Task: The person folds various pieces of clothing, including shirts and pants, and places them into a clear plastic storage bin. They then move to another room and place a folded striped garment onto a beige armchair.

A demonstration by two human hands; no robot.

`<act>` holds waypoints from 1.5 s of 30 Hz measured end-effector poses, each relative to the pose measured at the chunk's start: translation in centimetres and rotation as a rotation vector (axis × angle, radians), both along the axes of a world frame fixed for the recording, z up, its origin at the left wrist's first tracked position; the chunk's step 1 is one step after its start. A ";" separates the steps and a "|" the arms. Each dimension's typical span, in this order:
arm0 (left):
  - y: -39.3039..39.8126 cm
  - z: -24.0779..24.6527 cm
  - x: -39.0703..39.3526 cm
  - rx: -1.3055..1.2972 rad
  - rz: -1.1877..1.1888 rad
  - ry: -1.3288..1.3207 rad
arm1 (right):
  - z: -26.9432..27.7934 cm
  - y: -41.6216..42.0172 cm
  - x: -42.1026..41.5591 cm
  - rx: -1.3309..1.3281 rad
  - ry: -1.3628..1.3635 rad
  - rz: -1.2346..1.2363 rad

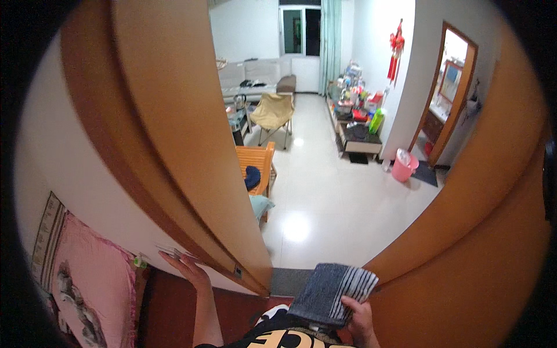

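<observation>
My right hand (pixel 360 319) grips a folded dark grey towel (pixel 324 293) with white stripes along one end, the thumb lying over the striped part. The towel is in front of my body, above the grey strip of floor (pixel 289 280) in the doorway. On the other side, my left hand (pixel 189 267) is raised with fingers extended against the white wall (pixel 109 187), beside the wooden door frame (pixel 174 130). A pale plate, perhaps a light switch (pixel 176 252), shows at its fingertips. Nothing is held in that hand.
A wooden door (pixel 470 278) stands at the right. Through the doorway are a wooden bench (pixel 254 158), a tan folding chair (pixel 273 111), a pink bin (pixel 404 168) and a low cabinet (pixel 361 145) with cluttered items. A bed with a pink cover (pixel 93 261) lies at lower left.
</observation>
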State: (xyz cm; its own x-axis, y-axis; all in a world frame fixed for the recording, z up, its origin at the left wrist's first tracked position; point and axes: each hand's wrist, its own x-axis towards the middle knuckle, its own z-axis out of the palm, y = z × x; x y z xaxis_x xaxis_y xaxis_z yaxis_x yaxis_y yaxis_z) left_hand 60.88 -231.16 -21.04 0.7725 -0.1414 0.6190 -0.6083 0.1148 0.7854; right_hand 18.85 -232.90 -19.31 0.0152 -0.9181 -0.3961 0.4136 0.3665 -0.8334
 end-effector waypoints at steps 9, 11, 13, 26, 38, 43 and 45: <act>-5.2 2.2 -1.7 -0.236 0.170 -0.084 | 3.1 -13.0 8.0 0.174 -0.142 0.388; -5.5 1.7 -2.0 -0.209 0.211 -0.091 | 2.6 -15.6 9.0 0.175 -0.176 0.448; -5.9 1.5 -2.4 -0.191 0.266 -0.100 | 2.6 -18.6 10.3 0.174 -0.203 0.512; -9.4 3.9 -1.2 -0.038 0.768 -0.056 | 4.8 -43.4 14.1 0.163 -0.207 0.914; -16.6 -7.7 -14.1 0.441 1.348 0.328 | 3.6 -58.9 13.3 0.261 -0.246 0.899; -26.2 -17.4 -20.1 0.937 0.591 1.136 | 3.0 -64.9 14.0 0.187 -0.198 0.813; -31.4 -18.8 -18.7 1.028 0.204 1.233 | 2.6 -67.6 14.7 0.159 -0.176 0.778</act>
State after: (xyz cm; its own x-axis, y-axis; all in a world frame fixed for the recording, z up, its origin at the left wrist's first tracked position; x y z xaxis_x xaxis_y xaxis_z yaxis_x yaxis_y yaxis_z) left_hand 42.20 -262.59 -39.88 0.7590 0.0793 -0.6463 0.4794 -0.7398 0.4721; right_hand 33.50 -300.52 -16.70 0.6999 -0.5522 -0.4530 0.1122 0.7114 -0.6938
